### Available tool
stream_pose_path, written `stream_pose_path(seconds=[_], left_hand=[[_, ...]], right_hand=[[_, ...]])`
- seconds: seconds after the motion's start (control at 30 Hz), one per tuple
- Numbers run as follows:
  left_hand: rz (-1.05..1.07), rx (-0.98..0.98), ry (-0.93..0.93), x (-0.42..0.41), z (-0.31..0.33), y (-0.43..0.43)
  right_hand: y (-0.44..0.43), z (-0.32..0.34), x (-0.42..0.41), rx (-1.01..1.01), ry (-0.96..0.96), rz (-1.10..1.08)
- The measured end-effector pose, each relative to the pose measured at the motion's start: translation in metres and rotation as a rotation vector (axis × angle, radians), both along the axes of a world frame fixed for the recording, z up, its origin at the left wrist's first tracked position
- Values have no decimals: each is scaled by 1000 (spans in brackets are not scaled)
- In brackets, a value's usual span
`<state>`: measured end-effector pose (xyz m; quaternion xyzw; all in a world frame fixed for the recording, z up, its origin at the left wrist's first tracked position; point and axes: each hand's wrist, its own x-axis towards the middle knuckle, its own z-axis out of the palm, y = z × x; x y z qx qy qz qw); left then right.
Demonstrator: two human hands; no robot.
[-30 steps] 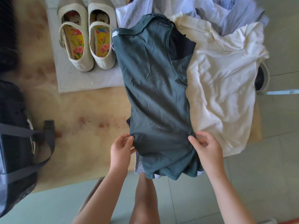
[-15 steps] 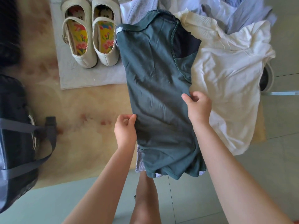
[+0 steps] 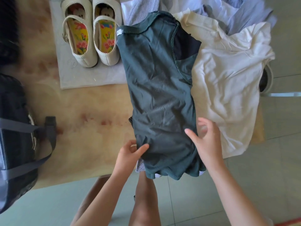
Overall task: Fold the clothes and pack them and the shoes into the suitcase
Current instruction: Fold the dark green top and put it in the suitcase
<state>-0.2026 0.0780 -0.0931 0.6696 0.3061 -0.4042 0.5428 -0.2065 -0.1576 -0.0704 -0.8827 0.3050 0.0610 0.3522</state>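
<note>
A dark green garment [image 3: 159, 88] lies lengthwise on the table, folded into a narrow strip, its lower hem hanging over the front edge. My left hand [image 3: 130, 152] pinches its lower left edge, thumb on top of the cloth. My right hand [image 3: 205, 141] hovers over its lower right edge with fingers spread, blurred by motion. A cream-white top [image 3: 228, 82] lies crumpled to the right, partly under the green one. A pair of cream shoes [image 3: 91, 35] with flowered insoles stands at the back left. A dark suitcase [image 3: 14, 136] with grey straps sits at the left edge.
The shoes rest on a grey cloth [image 3: 81, 77]. More pale blue and white clothes [image 3: 228, 8] are heaped at the back right. The wooden table [image 3: 84, 121] ends near my legs, with tiled floor [image 3: 276, 160] in front and to the right.
Both hands slid up the garment's sides, then back down toward the hem. My right hand has let go of the right edge and opened; the garment has stayed in place.
</note>
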Motion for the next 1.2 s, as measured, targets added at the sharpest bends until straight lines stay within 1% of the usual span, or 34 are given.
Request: stream_pose_path(seconds=[0.07,0.17,0.23,0.27,0.33,0.43,0.6,0.73,0.83,0.9,1.03,1.13,1.2], left_hand=[[-86,8,-18,-9,0,3],[-120,15,-61,-16,2,3],[-95,32,-92,-20,4,1],[-57,21,-95,-21,5,0],[11,-15,-82,-25,7,-3],[32,-80,-33,-32,8,-6],[-56,-67,53,-49,4,-6],[-116,-21,44,-66,6,-9],[-67,-24,51,-70,10,-12],[-78,-13,45,-70,13,-13],[-72,1,42,-77,18,-15],[-86,35,23,-88,18,-18],[-77,44,30,-95,18,-18]], right_hand=[[-1,3,-28,-55,-10,-22],[2,5,-62,-45,62,23],[1,3,-81,-121,88,36],[-1,2,-87,-121,100,-4],[-1,0,-95,-67,115,-60],[5,-5,-103,-106,128,41],[9,-11,-106,-140,133,-17],[15,-10,-112,-194,104,2],[15,-3,-115,-155,61,-35],[8,3,-119,-121,46,-77],[-7,13,-128,-32,0,-236],[-17,9,-128,-93,23,-169],[-20,4,-125,-60,49,-139]])
